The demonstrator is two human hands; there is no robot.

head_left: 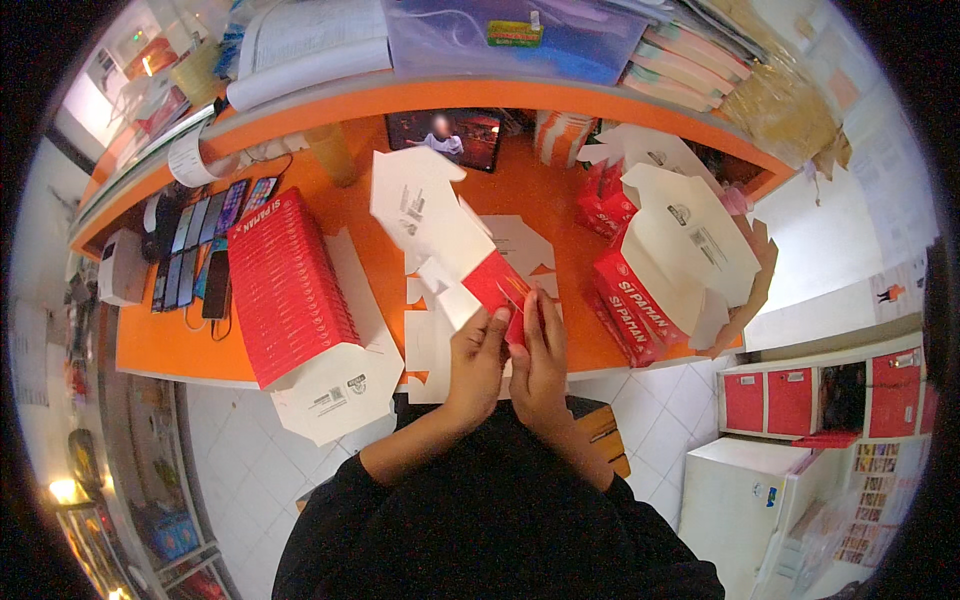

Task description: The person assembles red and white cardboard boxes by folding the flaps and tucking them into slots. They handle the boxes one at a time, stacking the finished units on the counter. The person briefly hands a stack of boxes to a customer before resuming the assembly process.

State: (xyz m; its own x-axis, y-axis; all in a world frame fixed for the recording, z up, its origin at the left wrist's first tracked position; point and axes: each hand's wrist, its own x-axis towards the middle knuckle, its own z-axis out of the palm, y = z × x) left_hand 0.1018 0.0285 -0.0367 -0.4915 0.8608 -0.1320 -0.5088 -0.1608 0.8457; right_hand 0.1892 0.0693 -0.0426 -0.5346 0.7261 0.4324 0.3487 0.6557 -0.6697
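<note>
Both hands grip a red and white cardboard carton (pixel 425 215) over the middle of the orange desk. It is partly folded, with its white inner panel and loose flaps sticking up and away from me. My left hand (pixel 478 365) pinches the near left edge beside the red wall. My right hand (pixel 541 360) is closed on the near right corner, its fingers along the red folded flaps. Beneath the carton lies a flat pale carton blank (pixel 520 240), partly covered. To the left stands a tight row of red cartons (pixel 285 285); to the right, cartons with raised lids (pixel 692 245) are piled.
Several phones (pixel 190 240) lie at the desk's left, near a white box-shaped device (pixel 122 267). A lit screen (pixel 450 140) leans under the orange shelf (pixel 330 117). A blue plastic bin (pixel 515 45) and papers rest above. Red-fronted lockers (pixel 790 402) stand at right.
</note>
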